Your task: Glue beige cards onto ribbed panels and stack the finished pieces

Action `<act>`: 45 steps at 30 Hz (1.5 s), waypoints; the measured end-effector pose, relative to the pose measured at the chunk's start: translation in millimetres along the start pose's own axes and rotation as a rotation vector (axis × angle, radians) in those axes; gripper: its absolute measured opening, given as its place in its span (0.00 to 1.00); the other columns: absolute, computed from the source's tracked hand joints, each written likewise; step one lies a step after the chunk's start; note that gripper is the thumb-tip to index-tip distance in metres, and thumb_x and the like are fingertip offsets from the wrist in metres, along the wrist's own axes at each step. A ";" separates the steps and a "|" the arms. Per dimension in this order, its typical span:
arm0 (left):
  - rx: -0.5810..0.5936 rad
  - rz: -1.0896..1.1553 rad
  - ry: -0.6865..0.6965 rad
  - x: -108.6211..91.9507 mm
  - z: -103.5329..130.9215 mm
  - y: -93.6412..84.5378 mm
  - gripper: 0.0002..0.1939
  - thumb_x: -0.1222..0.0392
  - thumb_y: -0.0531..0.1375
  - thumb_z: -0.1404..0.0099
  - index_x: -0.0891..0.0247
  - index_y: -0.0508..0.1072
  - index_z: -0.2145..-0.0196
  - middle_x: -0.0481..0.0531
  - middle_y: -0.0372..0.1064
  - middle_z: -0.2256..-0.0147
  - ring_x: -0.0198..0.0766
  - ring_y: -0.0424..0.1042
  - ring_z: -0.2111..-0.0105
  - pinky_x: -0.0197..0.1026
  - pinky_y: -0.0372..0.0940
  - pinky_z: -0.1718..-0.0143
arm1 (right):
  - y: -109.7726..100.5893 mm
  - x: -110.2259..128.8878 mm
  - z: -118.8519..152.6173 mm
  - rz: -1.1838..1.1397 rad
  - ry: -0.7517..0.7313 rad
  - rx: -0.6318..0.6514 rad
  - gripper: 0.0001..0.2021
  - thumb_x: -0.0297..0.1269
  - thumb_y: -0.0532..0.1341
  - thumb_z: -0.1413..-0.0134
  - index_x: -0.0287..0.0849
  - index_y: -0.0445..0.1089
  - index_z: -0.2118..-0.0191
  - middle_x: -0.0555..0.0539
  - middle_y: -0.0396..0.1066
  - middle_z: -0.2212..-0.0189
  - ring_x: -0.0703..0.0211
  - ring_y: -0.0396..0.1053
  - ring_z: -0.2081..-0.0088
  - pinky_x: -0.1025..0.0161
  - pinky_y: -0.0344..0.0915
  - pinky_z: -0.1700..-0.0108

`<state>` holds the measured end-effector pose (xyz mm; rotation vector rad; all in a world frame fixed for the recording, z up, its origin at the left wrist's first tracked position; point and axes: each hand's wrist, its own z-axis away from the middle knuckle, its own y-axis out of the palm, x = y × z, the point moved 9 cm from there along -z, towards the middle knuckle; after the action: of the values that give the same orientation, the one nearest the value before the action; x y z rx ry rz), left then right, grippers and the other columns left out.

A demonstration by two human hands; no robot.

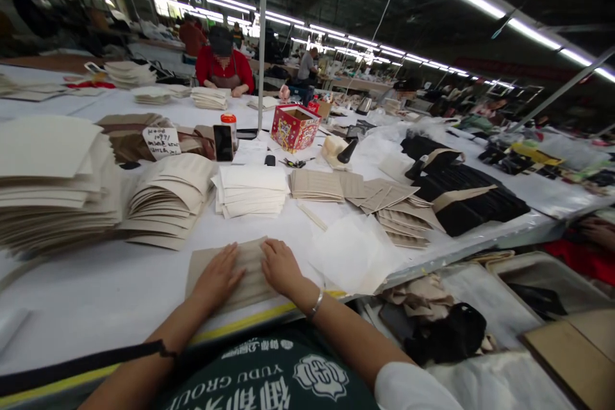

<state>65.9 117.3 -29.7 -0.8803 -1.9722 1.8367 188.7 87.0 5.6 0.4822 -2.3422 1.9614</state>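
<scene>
A flat beige panel (250,269), with faint stripes across it, lies on the white table at its front edge. My left hand (218,278) rests palm down on the panel's left part, fingers stretched out. On its right part lies my right hand (282,267), also flat with fingers extended. Just beyond are a stack of white sheets (252,191) and a fanned stack of cream panels (166,195). Beige striped pieces (317,185) sit farther right, and thin white sheets (353,253) lie beside my right hand.
At the left rises a tall stack of cream panels (45,147). Behind the stacks stand a phone (223,143) and a red patterned box (295,128). Black folded fabric (468,195) lies right. Below the table edge is a bin of scraps (446,327). A person in red (223,67) works opposite.
</scene>
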 end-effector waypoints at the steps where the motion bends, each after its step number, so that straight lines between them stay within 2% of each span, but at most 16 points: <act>1: 0.013 -0.010 0.007 -3.4 -7.6 4.0 0.28 0.48 0.48 0.37 0.67 0.61 0.44 0.62 0.56 0.42 0.46 0.55 0.42 0.50 0.50 0.42 | 4.4 -0.5 -9.3 -0.004 -0.012 -0.007 0.19 0.35 0.53 0.43 0.40 0.60 0.46 0.42 0.61 0.48 0.56 0.57 0.49 0.59 0.57 0.49; 3: 0.051 -0.037 0.001 -4.1 -14.2 10.8 0.29 0.46 0.49 0.37 0.66 0.60 0.43 0.61 0.54 0.41 0.47 0.53 0.41 0.52 0.46 0.41 | 18.4 -2.3 -21.7 0.005 -0.040 0.014 0.19 0.38 0.53 0.42 0.40 0.60 0.45 0.43 0.61 0.47 0.55 0.55 0.46 0.58 0.53 0.46; 6: 0.114 -0.084 -0.081 13.8 -4.2 12.3 0.33 0.44 0.49 0.38 0.68 0.56 0.41 0.60 0.50 0.40 0.47 0.49 0.39 0.51 0.44 0.41 | 34.5 -13.7 -24.9 0.030 -0.028 0.048 0.21 0.42 0.52 0.41 0.41 0.58 0.43 0.43 0.60 0.44 0.55 0.52 0.42 0.54 0.48 0.42; 9: 0.157 -0.138 -0.194 36.7 13.3 4.5 0.36 0.43 0.48 0.39 0.70 0.53 0.40 0.60 0.47 0.39 0.47 0.46 0.39 0.51 0.42 0.41 | 37.9 -25.9 -19.1 0.052 -0.004 0.072 0.23 0.44 0.50 0.39 0.42 0.56 0.41 0.44 0.57 0.42 0.55 0.49 0.41 0.52 0.45 0.41; 11: 0.164 -0.160 -0.238 42.8 19.7 -1.1 0.36 0.43 0.47 0.38 0.70 0.52 0.39 0.59 0.46 0.38 0.47 0.45 0.38 0.52 0.41 0.41 | 36.8 -29.6 -12.8 0.072 0.008 0.092 0.24 0.46 0.49 0.39 0.41 0.55 0.40 0.44 0.55 0.41 0.54 0.48 0.40 0.52 0.44 0.41; 14: 0.174 -0.183 -0.290 41.7 20.9 -5.3 0.36 0.42 0.46 0.38 0.66 0.51 0.39 0.58 0.45 0.38 0.50 0.45 0.39 0.57 0.41 0.42 | 33.8 -26.1 5.4 0.100 0.015 0.117 0.26 0.48 0.49 0.40 0.40 0.54 0.40 0.42 0.54 0.41 0.51 0.47 0.40 0.50 0.45 0.41; 17: 0.152 -0.228 -0.313 35.9 19.7 -10.3 0.33 0.42 0.48 0.39 0.64 0.55 0.40 0.58 0.48 0.38 0.53 0.46 0.39 0.61 0.40 0.44 | 28.4 -10.8 33.5 0.101 -0.038 0.109 0.27 0.49 0.52 0.42 0.39 0.57 0.42 0.40 0.55 0.42 0.48 0.47 0.40 0.48 0.44 0.41; 21: 0.060 -0.248 -0.250 25.8 22.6 -20.3 0.29 0.44 0.49 0.37 0.66 0.64 0.46 0.60 0.59 0.44 0.53 0.54 0.44 0.57 0.42 0.44 | 16.4 0.2 57.9 0.079 -0.046 0.072 0.22 0.45 0.56 0.44 0.39 0.62 0.46 0.39 0.60 0.45 0.47 0.51 0.42 0.49 0.46 0.42; 24: 0.017 -0.208 -0.245 26.0 28.1 -24.5 0.26 0.45 0.48 0.36 0.65 0.68 0.51 0.59 0.65 0.49 0.49 0.61 0.50 0.49 0.52 0.49 | 9.0 -3.6 52.5 0.042 -0.003 0.091 0.15 0.42 0.57 0.44 0.41 0.66 0.53 0.41 0.64 0.52 0.51 0.59 0.49 0.54 0.54 0.47; 27: 0.014 -0.177 -0.270 30.2 29.9 -26.4 0.23 0.46 0.49 0.37 0.63 0.68 0.51 0.57 0.65 0.50 0.48 0.62 0.52 0.46 0.56 0.54 | 7.3 -6.4 39.1 0.017 0.029 0.146 0.10 0.38 0.56 0.43 0.42 0.67 0.57 0.44 0.66 0.60 0.56 0.63 0.57 0.60 0.59 0.54; 32: 0.064 -0.214 -0.294 32.8 22.8 -30.3 0.26 0.45 0.51 0.38 0.62 0.65 0.47 0.59 0.63 0.49 0.50 0.61 0.52 0.48 0.57 0.56 | 11.3 7.5 32.1 0.138 -0.027 0.197 0.12 0.35 0.55 0.44 0.40 0.65 0.54 0.42 0.65 0.61 0.53 0.63 0.60 0.59 0.60 0.59; 35: 0.071 -0.253 -0.297 28.2 21.0 -30.9 0.28 0.45 0.51 0.39 0.65 0.64 0.47 0.62 0.63 0.48 0.52 0.61 0.51 0.52 0.54 0.51 | 10.8 5.9 29.8 0.145 -0.092 0.276 0.10 0.35 0.54 0.43 0.41 0.66 0.57 0.43 0.65 0.61 0.54 0.64 0.60 0.60 0.61 0.60; 38: 0.062 -0.234 -0.201 11.0 22.8 -20.3 0.30 0.44 0.53 0.40 0.66 0.63 0.45 0.62 0.58 0.43 0.53 0.58 0.46 0.56 0.43 0.44 | -4.5 -35.8 10.0 0.130 0.026 0.316 0.10 0.37 0.50 0.40 0.42 0.67 0.59 0.45 0.65 0.61 0.59 0.66 0.62 0.65 0.62 0.61; 41: 0.100 -0.135 -0.044 -11.9 26.2 0.8 0.30 0.43 0.53 0.40 0.58 0.61 0.43 0.56 0.52 0.40 0.52 0.52 0.41 0.57 0.38 0.42 | -32.7 -108.5 -22.6 0.234 0.344 0.210 0.13 0.35 0.48 0.39 0.39 0.62 0.52 0.40 0.62 0.54 0.58 0.67 0.58 0.64 0.63 0.60; 43: 0.126 -0.090 -0.011 -18.4 26.5 10.4 0.29 0.43 0.52 0.39 0.56 0.60 0.43 0.54 0.51 0.39 0.51 0.49 0.40 0.58 0.38 0.42 | -35.0 -149.8 -39.5 0.287 0.529 0.242 0.15 0.30 0.49 0.41 0.35 0.59 0.48 0.34 0.59 0.51 0.55 0.68 0.57 0.63 0.64 0.60; 45: 0.153 -0.070 -0.024 -17.7 23.8 14.3 0.30 0.43 0.51 0.39 0.56 0.59 0.42 0.54 0.50 0.39 0.51 0.49 0.40 0.58 0.38 0.42 | -25.8 -174.9 -52.9 0.298 0.623 0.317 0.17 0.25 0.50 0.44 0.31 0.58 0.48 0.31 0.59 0.51 0.53 0.68 0.55 0.62 0.65 0.60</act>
<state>68.4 87.5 -43.5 -0.7370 -1.8234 1.9360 353.3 170.2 -0.5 -0.4472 -1.7956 2.1904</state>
